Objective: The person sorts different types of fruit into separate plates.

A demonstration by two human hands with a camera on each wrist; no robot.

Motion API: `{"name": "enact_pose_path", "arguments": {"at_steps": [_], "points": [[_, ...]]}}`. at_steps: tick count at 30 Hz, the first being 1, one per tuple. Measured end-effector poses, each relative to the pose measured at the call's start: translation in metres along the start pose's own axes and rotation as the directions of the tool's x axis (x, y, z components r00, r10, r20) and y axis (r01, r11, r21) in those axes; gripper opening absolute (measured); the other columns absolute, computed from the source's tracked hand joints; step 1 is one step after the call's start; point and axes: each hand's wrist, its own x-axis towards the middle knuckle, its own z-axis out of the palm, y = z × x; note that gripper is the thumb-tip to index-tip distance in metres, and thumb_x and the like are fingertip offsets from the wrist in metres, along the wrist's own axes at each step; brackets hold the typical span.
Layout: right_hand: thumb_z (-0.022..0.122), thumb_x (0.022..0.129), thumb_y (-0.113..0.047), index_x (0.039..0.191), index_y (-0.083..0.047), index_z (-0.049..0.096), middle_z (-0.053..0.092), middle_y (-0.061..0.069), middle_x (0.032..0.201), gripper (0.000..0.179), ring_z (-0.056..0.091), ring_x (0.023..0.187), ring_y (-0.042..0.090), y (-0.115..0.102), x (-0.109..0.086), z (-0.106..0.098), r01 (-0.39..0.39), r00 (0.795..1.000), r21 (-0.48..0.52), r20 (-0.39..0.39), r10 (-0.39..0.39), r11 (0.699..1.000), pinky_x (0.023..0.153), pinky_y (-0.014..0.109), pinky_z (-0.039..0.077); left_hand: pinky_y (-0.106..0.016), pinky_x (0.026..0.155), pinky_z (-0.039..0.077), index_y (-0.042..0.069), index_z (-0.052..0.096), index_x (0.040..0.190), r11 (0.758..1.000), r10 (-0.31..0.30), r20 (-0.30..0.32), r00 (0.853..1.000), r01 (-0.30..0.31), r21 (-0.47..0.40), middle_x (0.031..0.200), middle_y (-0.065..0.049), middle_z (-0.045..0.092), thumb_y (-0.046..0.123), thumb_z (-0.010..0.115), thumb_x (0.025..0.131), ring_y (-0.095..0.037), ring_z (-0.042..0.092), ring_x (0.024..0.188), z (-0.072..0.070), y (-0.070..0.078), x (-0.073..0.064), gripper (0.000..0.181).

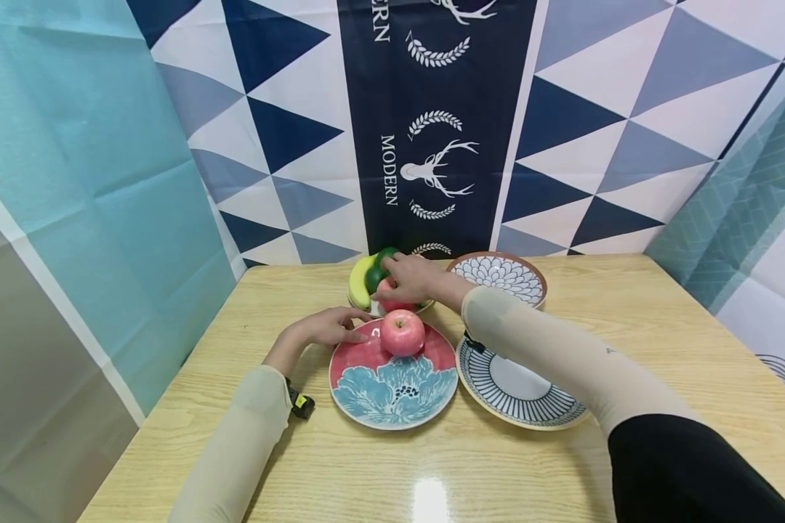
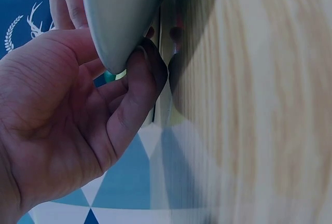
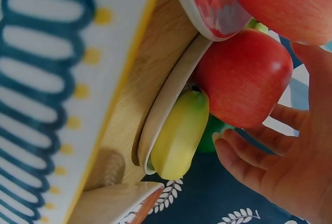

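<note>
A pink plate with a blue flower (image 1: pixel 395 392) lies at mid-table, a red apple (image 1: pixel 402 333) on its far part. My left hand (image 1: pixel 330 327) pinches the plate's left rim, thumb over the top and fingers curled underneath, as the left wrist view shows. Behind it, a pale dish (image 3: pixel 155 115) holds several fruits. My right hand (image 1: pixel 415 280) reaches over this dish and holds a second red apple (image 3: pixel 244 79) between thumb and fingers. Around that apple are a yellow banana (image 1: pixel 360 283), a dark green rounded fruit (image 1: pixel 374 276) and another banana (image 3: pixel 181 133).
A brown-rimmed bowl with a petal pattern (image 1: pixel 497 274) stands at the back right. Nearer, a plate with dark blue stripes (image 1: pixel 543 407) lies beside the pink plate, partly under my right forearm. A patterned curtain (image 1: pixel 288 145) hangs behind the wooden table (image 1: pixel 340 472).
</note>
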Motion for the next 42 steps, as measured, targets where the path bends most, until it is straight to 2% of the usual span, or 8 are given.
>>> {"name": "enact_pose_path", "arguments": {"at_steps": [2,9,16,28,35,42], "points": [[0.064,0.093,-0.070,0.138,-0.011,0.055,0.058,0.010,0.119,0.074,0.062,0.101,0.027,0.000,0.001,0.001,-0.004,1.000,-0.001,0.005,0.004,1.000,0.090,0.044,0.053,-0.046,0.098,0.051,0.018,0.064,0.144,1.000,0.001,0.001,1.000,-0.001,-0.001,0.125,-0.010,0.065,0.030,0.072,0.101,-0.029,0.058,0.113,0.000,0.000,0.000,0.045],[0.064,0.092,-0.071,0.140,-0.011,0.053,0.058,0.011,0.124,0.078,0.061,0.106,0.027,0.001,0.004,0.004,-0.002,0.998,-0.007,0.055,0.002,1.000,0.096,0.045,0.054,-0.053,0.108,0.048,0.019,0.063,0.146,1.000,-0.007,-0.010,1.000,0.007,-0.001,0.138,-0.012,0.063,0.032,0.072,0.100,-0.032,0.056,0.125,0.001,-0.001,-0.001,0.048],[0.065,0.091,-0.071,0.141,-0.011,0.053,0.060,0.010,0.123,0.079,0.061,0.106,0.025,-0.001,0.005,0.006,0.010,0.998,-0.022,0.063,-0.008,1.000,0.096,0.043,0.053,-0.051,0.104,0.050,0.017,0.064,0.145,1.000,0.001,-0.006,1.000,-0.001,0.001,0.132,-0.012,0.064,0.031,0.072,0.100,-0.031,0.058,0.119,0.001,-0.001,-0.002,0.047],[0.078,0.084,-0.066,0.134,-0.014,0.052,0.064,0.007,0.114,0.077,0.063,0.099,0.023,-0.001,0.007,0.013,0.014,0.997,0.026,0.075,-0.016,1.000,0.091,0.041,0.055,-0.051,0.105,0.050,0.016,0.063,0.145,1.000,0.010,-0.004,1.000,-0.010,-0.011,0.134,-0.013,0.064,0.030,0.071,0.101,-0.032,0.058,0.120,0.003,-0.003,-0.001,0.047],[0.081,0.083,-0.063,0.132,-0.014,0.051,0.065,0.004,0.110,0.075,0.063,0.098,0.022,-0.002,0.006,0.013,0.029,0.996,0.024,0.082,-0.030,0.999,0.091,0.038,0.055,-0.043,0.097,0.052,0.018,0.063,0.145,1.000,0.011,0.004,1.000,-0.011,-0.021,0.124,-0.010,0.065,0.028,0.071,0.101,-0.028,0.058,0.112,0.004,-0.002,-0.001,0.045],[0.079,0.086,-0.062,0.134,-0.013,0.051,0.066,0.005,0.112,0.075,0.064,0.099,0.022,-0.001,0.005,0.011,0.021,0.996,0.013,0.086,-0.022,1.000,0.092,0.038,0.056,-0.046,0.100,0.052,0.015,0.062,0.146,0.999,0.024,0.009,1.000,-0.024,-0.024,0.132,-0.013,0.064,0.028,0.071,0.101,-0.030,0.058,0.116,0.003,-0.001,-0.001,0.048]]}}
